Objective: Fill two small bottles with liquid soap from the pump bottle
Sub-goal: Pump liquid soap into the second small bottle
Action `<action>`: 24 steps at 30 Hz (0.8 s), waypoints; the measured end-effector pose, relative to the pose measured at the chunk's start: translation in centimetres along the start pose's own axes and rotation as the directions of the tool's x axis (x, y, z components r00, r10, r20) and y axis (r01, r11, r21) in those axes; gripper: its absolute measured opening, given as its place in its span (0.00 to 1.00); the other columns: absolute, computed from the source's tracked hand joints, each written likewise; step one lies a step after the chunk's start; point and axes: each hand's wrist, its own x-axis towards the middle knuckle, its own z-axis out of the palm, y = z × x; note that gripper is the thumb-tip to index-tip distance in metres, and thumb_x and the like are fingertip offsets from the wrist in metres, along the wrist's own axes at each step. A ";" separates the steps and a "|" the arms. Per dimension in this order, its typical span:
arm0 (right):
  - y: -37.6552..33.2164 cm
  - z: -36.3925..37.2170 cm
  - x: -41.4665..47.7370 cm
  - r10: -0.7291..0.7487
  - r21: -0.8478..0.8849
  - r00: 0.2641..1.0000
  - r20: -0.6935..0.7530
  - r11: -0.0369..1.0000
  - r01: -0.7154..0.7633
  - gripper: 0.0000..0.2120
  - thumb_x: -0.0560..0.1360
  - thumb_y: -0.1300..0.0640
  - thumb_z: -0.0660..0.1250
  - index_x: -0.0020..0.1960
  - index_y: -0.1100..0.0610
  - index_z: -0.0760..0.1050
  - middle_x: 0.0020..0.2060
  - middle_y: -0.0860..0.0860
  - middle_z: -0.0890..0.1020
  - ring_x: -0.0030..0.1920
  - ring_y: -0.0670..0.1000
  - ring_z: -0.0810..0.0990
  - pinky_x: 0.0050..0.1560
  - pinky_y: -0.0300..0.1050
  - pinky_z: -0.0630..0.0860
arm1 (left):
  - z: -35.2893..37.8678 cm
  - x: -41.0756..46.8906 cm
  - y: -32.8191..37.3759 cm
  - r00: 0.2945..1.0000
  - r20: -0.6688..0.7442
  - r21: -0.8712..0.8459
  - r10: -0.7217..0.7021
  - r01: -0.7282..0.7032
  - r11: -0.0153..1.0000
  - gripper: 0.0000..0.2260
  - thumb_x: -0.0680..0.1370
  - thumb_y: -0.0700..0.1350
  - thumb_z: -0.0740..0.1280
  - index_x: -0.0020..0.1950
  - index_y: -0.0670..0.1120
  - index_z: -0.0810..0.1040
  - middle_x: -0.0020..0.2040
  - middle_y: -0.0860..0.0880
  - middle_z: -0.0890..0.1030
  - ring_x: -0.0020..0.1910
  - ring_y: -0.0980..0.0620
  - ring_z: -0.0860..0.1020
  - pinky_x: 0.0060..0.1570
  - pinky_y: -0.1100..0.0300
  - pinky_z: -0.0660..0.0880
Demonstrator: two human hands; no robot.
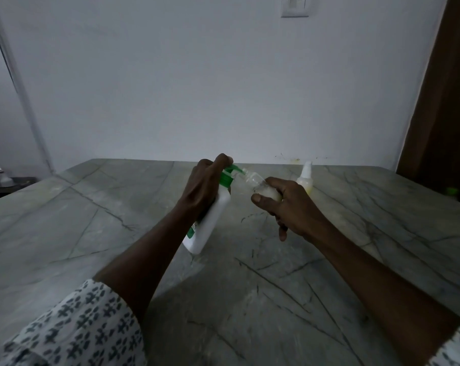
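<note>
Head view looks down on a grey veined stone worktop (118,233) set against a pale wall (223,88). Both arms reach forward over it, and a white sleeve (78,326) with a dark printed pattern covers the left forearm near the bottom edge.

Left hand (202,186) grips the white pump bottle (213,220) around its upper part. It holds the bottle off the worktop, tilted with its base toward the person. The fingers (222,159) of this hand curl over the top of the green pump head (230,171), whose spout points to the right.

Right hand (292,207) holds a small clear bottle (252,180), tipped over so that its open neck meets the tip of the spout. The thumb (260,199) and the curled fingers wrap the lower half of this bottle, where a whitish liquid shows; the little finger hangs down, loose.

A second small bottle (306,178) stands upright on the worktop just behind the right hand. It has a white top and pale yellow liquid inside.

On the wall at the top is a white switch plate (295,6), and a dark brown door (440,114) fills the right edge.
</note>
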 end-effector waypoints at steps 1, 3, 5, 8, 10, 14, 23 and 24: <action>0.0 0.0 0.0 -0.002 -0.001 1.000 0.001 1.000 0.002 0.14 0.76 0.51 0.71 0.58 0.56 0.77 0.23 0.44 0.73 0.20 0.50 0.72 0.21 0.55 0.78 | -0.1 0.1 -0.2 1.000 0.007 -0.005 0.003 -0.003 1.000 0.24 0.71 0.64 0.59 0.35 0.44 0.80 0.39 0.36 0.82 0.37 0.39 0.78 0.48 0.40 0.76; -0.1 0.0 0.0 -0.007 0.004 1.000 -0.011 1.000 0.007 0.13 0.76 0.51 0.70 0.57 0.57 0.77 0.23 0.44 0.73 0.20 0.50 0.72 0.21 0.54 0.78 | -0.1 0.1 -0.3 1.000 0.025 -0.035 0.012 -0.012 0.999 0.25 0.72 0.66 0.59 0.37 0.45 0.81 0.37 0.37 0.81 0.36 0.41 0.78 0.46 0.42 0.76; -0.2 -0.1 0.1 -0.007 0.006 0.999 -0.032 1.000 0.007 0.13 0.76 0.52 0.70 0.56 0.58 0.77 0.26 0.47 0.73 0.20 0.49 0.72 0.22 0.52 0.78 | -0.1 0.1 -0.3 0.999 0.047 -0.040 -0.014 0.016 0.999 0.35 0.70 0.72 0.60 0.41 0.40 0.83 0.37 0.34 0.82 0.35 0.42 0.78 0.47 0.43 0.77; -0.2 -0.3 0.1 -0.007 -0.009 0.999 -0.040 1.000 0.007 0.14 0.76 0.52 0.70 0.58 0.58 0.77 0.29 0.50 0.74 0.21 0.49 0.73 0.22 0.48 0.77 | -0.2 0.0 0.0 0.997 0.067 -0.001 -0.043 0.043 0.999 0.46 0.65 0.81 0.58 0.43 0.35 0.82 0.40 0.30 0.81 0.34 0.44 0.76 0.45 0.46 0.76; -0.2 -0.3 0.1 -0.007 -0.010 0.999 -0.034 1.000 0.006 0.14 0.76 0.52 0.70 0.58 0.59 0.76 0.29 0.50 0.73 0.20 0.48 0.72 0.23 0.47 0.77 | -0.1 -0.1 0.2 0.998 0.043 0.006 -0.042 0.042 0.999 0.40 0.67 0.76 0.61 0.41 0.37 0.83 0.38 0.32 0.81 0.33 0.45 0.76 0.44 0.49 0.74; -0.1 0.0 0.0 0.000 -0.014 1.000 -0.016 1.000 0.000 0.15 0.76 0.52 0.70 0.59 0.58 0.76 0.29 0.49 0.73 0.19 0.47 0.72 0.23 0.50 0.77 | 0.2 -0.5 0.6 1.000 -0.010 0.019 -0.021 0.022 1.000 0.28 0.68 0.66 0.61 0.37 0.41 0.83 0.31 0.39 0.82 0.32 0.45 0.77 0.44 0.45 0.77; -0.6 0.2 -0.1 -0.014 -0.009 1.000 -0.023 1.000 0.014 0.14 0.76 0.52 0.70 0.59 0.58 0.76 0.29 0.48 0.73 0.20 0.48 0.72 0.23 0.53 0.78 | 0.0 -0.4 0.1 0.999 -0.040 -0.011 0.034 -0.034 0.999 0.23 0.70 0.68 0.56 0.36 0.53 0.82 0.41 0.34 0.82 0.40 0.37 0.79 0.52 0.37 0.76; -0.7 0.2 -0.1 -0.018 -0.001 0.999 -0.029 1.000 0.018 0.14 0.76 0.52 0.70 0.58 0.58 0.76 0.29 0.49 0.73 0.20 0.47 0.72 0.23 0.52 0.78 | -0.1 -0.3 0.1 0.999 -0.036 -0.029 0.017 -0.018 0.999 0.27 0.69 0.69 0.58 0.36 0.48 0.83 0.39 0.35 0.82 0.38 0.38 0.80 0.51 0.38 0.77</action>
